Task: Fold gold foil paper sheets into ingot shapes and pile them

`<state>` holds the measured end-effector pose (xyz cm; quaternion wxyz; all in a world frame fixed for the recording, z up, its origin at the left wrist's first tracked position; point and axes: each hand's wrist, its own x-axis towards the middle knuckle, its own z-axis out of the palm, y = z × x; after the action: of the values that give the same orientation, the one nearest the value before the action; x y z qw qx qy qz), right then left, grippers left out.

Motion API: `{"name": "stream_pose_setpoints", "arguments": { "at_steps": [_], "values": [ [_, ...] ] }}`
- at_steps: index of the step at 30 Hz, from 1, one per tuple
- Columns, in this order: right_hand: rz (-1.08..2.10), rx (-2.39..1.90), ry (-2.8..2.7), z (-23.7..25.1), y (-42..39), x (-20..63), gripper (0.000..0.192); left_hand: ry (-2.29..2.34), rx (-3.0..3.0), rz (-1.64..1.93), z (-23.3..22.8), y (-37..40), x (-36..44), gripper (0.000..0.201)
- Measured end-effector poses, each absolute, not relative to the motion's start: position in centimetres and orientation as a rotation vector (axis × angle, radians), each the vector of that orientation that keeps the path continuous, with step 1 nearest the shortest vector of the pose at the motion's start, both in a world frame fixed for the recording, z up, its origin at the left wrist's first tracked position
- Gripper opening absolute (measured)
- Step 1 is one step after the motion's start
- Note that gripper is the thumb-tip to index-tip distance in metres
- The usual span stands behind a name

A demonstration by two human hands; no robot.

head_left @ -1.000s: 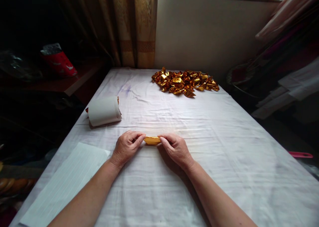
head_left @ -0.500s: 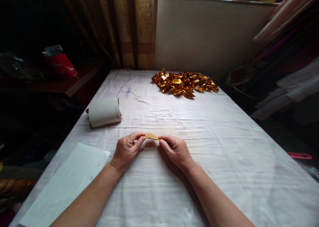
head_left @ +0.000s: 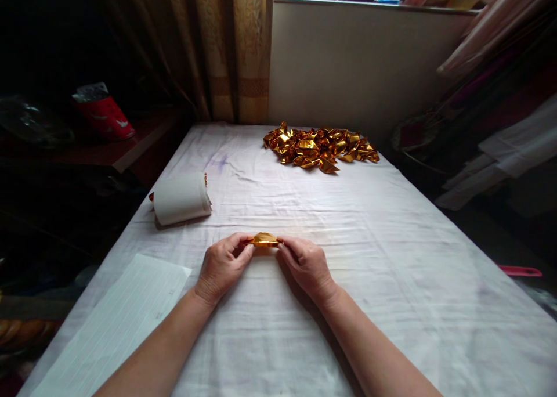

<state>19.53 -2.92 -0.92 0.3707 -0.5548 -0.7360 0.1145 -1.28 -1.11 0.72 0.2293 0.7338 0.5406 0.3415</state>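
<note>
Between my two hands is a small folded piece of gold foil paper (head_left: 265, 239), held just above the white cloth. My left hand (head_left: 224, 263) pinches its left end, and my right hand (head_left: 308, 264) pinches its right end. The middle of the piece bulges upward, with a shiny gold strip along its near side. Farther back on the table lies a pile of folded gold foil pieces (head_left: 319, 147). A white roll of paper (head_left: 180, 199) with gold showing at its ends rests beyond my left hand.
A lined paper sheet (head_left: 117, 321) lies on the white tablecloth (head_left: 391, 304) by my left forearm. On a dark side table at left stands a red container (head_left: 107, 115). A curtain (head_left: 239, 49) hangs behind; clothes (head_left: 517, 147) hang at right.
The foil piece has opened up slightly between my fingers, showing more shiny gold along its near side. Both hands keep their grip in nearly the same place.
</note>
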Motion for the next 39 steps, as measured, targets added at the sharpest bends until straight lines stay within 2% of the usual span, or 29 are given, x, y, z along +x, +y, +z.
{"name": "stream_pose_setpoints", "arguments": {
  "at_steps": [4, 11, 16, 25, 39],
  "values": [
    [0.240, -1.420, -1.929, -1.1, -2.9, 19.3, 0.024, 1.608, 2.146, 0.887, 0.9, -1.2, -1.0, 0.017],
    [0.245, -1.387, -1.903, -1.0, -3.0, 19.0, 0.023, 1.698, 2.424, 0.594, 1.5, -1.3, -1.1, 0.021],
    [0.224, -1.504, -1.895, -0.3, -3.0, 19.1, 0.018, 1.666, 2.449, 0.604, 1.3, -1.4, -1.2, 0.026],
    [0.271, -1.529, -1.885, -0.2, -3.0, 19.0, 0.021, 1.659, 2.439, 0.625, 1.1, -1.4, -1.1, 0.030],
    [0.313, -1.461, -1.884, -0.5, -3.1, 18.6, 0.023, 1.727, 2.453, 0.544, 0.9, -1.4, -0.7, 0.026]
  ]
}}
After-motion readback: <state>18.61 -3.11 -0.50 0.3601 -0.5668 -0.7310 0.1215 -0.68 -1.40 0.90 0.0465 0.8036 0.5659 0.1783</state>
